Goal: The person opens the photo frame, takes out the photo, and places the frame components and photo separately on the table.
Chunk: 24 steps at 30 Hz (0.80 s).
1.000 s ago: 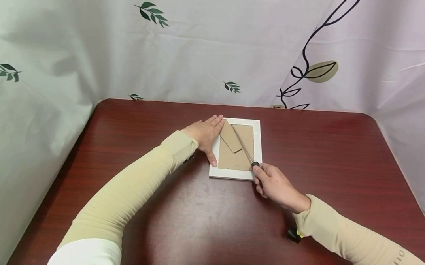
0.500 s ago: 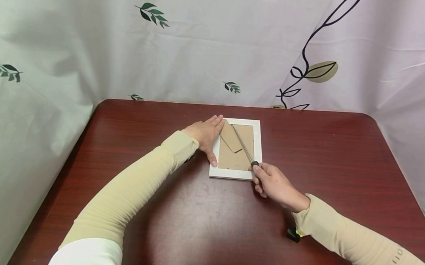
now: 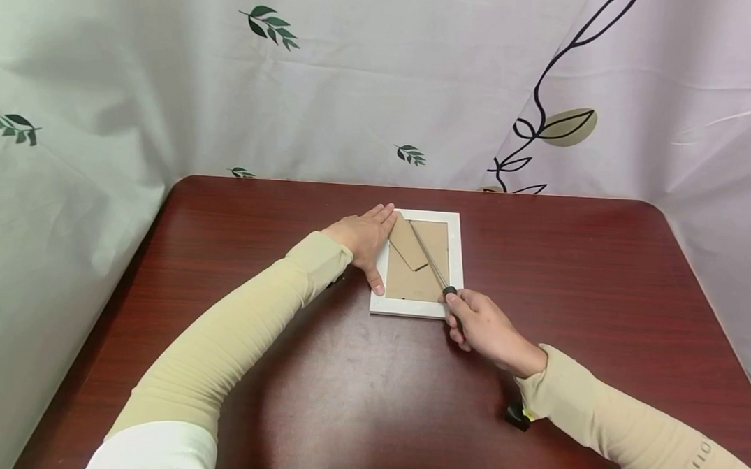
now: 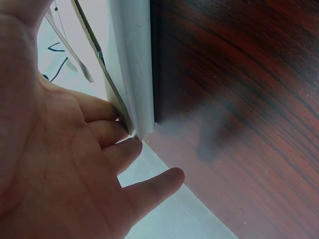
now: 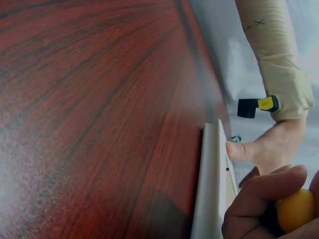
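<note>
A white picture frame (image 3: 454, 252) lies back side up, showing its brown backing board (image 3: 411, 285) and a slanted stand flap (image 3: 405, 244). My left hand (image 3: 364, 242) rests spread over the frame's left side, thumb on the near left corner. In the left wrist view its fingers (image 4: 122, 154) touch the flap's edge and the frame's end. My right hand (image 3: 487, 327) grips a screwdriver (image 3: 430, 256) by its handle, whose yellow end (image 5: 295, 210) shows in the right wrist view. The flat tip (image 4: 84, 72) lies by the flap; contact cannot be made out.
The dark red wooden table (image 3: 355, 401) extends around the frame on all sides. Behind it hangs a pale curtain (image 3: 344, 86) with a leaf print. A black wrist device (image 3: 518, 416) sits under the right sleeve.
The right hand and the screwdriver handle have shifted very slightly left. The left hand and the picture frame stay where they were.
</note>
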Tool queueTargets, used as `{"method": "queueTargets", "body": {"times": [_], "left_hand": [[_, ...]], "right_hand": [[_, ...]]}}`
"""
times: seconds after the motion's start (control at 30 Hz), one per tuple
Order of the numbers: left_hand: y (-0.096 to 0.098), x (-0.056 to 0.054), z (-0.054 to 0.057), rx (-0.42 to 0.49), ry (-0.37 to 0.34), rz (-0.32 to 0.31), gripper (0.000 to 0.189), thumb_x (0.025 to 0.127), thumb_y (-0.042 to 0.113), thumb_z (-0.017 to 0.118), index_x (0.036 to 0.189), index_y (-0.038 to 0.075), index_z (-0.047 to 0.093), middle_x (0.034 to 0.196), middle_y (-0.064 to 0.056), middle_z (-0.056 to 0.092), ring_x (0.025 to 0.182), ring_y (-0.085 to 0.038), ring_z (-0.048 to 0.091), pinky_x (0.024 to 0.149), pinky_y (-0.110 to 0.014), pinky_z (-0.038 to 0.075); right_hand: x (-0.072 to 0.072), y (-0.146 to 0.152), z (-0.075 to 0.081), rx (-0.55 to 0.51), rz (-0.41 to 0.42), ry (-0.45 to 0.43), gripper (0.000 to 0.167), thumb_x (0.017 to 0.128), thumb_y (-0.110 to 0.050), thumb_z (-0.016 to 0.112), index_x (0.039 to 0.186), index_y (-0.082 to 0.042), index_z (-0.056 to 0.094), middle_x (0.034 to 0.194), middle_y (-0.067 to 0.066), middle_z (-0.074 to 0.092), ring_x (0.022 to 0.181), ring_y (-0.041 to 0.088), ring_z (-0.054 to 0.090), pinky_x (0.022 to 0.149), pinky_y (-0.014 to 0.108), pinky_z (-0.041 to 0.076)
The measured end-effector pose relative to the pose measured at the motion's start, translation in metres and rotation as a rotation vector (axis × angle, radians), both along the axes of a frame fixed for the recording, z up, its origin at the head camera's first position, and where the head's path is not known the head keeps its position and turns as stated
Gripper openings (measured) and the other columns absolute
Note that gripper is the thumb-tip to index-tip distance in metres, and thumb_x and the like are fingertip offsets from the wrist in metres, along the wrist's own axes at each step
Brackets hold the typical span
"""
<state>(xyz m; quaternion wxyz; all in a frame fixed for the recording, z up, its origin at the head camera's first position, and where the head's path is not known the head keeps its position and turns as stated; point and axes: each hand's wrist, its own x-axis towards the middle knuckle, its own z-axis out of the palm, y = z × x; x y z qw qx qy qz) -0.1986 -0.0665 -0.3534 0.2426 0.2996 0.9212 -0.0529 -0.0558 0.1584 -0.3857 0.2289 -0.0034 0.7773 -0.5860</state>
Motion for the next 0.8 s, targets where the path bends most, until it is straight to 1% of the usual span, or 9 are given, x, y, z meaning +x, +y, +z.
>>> {"method": "queueTargets", "body": {"times": [0.17,0.27,0.33,0.5,0.57,0.7,0.8], "left_hand": [[-0.0011,0.0003,0.0006,0.007,-0.006,0.013,0.156,0.050,0.068,0.090,0.160,0.000,0.004,0.168,-0.016,-0.003,0.155,-0.029,0.000,0.121,-0.048,0.022],[-0.0011,0.0002,0.0006,0.011,-0.006,0.008,0.155,0.051,0.068,0.090,0.160,-0.001,0.004,0.168,-0.016,-0.003,0.155,-0.029,0.000,0.121,-0.046,0.020],[-0.0009,0.0001,0.0005,0.014,-0.006,0.006,0.155,0.051,0.068,0.090,0.160,-0.001,0.004,0.168,-0.017,-0.003,0.155,-0.029,0.000,0.122,-0.044,0.019],[-0.0008,-0.0002,0.0001,0.016,-0.007,0.005,0.155,0.051,0.068,0.090,0.160,-0.001,0.004,0.168,-0.017,-0.003,0.155,-0.029,0.000,0.122,-0.043,0.018],[-0.0008,-0.0002,-0.0001,0.014,-0.007,0.001,0.154,0.052,0.068,0.090,0.160,-0.001,0.004,0.168,-0.017,-0.003,0.155,-0.029,0.000,0.122,-0.042,0.017],[-0.0011,-0.0002,-0.0001,0.013,-0.004,-0.004,0.154,0.051,0.068,0.090,0.160,-0.001,0.005,0.168,-0.018,-0.002,0.155,-0.030,0.001,0.123,-0.040,0.016],[-0.0013,-0.0001,0.0001,0.014,-0.007,0.005,0.155,0.051,0.068,0.090,0.160,0.000,0.004,0.168,-0.016,-0.003,0.155,-0.029,0.000,0.122,-0.042,0.018]], "right_hand": [[-0.0007,-0.0012,-0.0004,-0.026,0.001,-0.009,0.031,0.110,-0.015,0.034,0.118,0.010,0.050,0.071,0.003,0.046,0.052,0.010,0.045,0.044,0.022,0.038],[-0.0009,-0.0027,-0.0010,-0.051,-0.007,-0.031,0.031,0.110,-0.015,0.032,0.118,0.010,0.049,0.071,0.002,0.046,0.052,0.010,0.045,0.045,0.021,0.038],[-0.0009,-0.0041,-0.0014,-0.094,-0.017,-0.061,0.031,0.110,-0.015,0.031,0.119,0.010,0.047,0.071,0.002,0.045,0.053,0.009,0.044,0.045,0.021,0.037],[0.0004,-0.0082,-0.0006,-0.253,-0.056,-0.140,0.033,0.111,-0.016,0.029,0.123,0.013,0.042,0.072,0.000,0.043,0.054,0.007,0.041,0.047,0.018,0.035],[0.0017,-0.0095,0.0000,-0.291,-0.067,-0.156,0.034,0.111,-0.017,0.030,0.123,0.013,0.041,0.072,-0.001,0.043,0.054,0.006,0.040,0.047,0.017,0.034],[0.0037,-0.0102,0.0000,-0.313,-0.082,-0.166,0.033,0.111,-0.017,0.031,0.124,0.012,0.041,0.073,-0.002,0.042,0.055,0.006,0.040,0.047,0.017,0.033],[0.0040,-0.0096,0.0000,-0.312,-0.088,-0.159,0.033,0.111,-0.017,0.031,0.124,0.012,0.041,0.073,-0.002,0.042,0.055,0.006,0.040,0.048,0.017,0.034]]}}
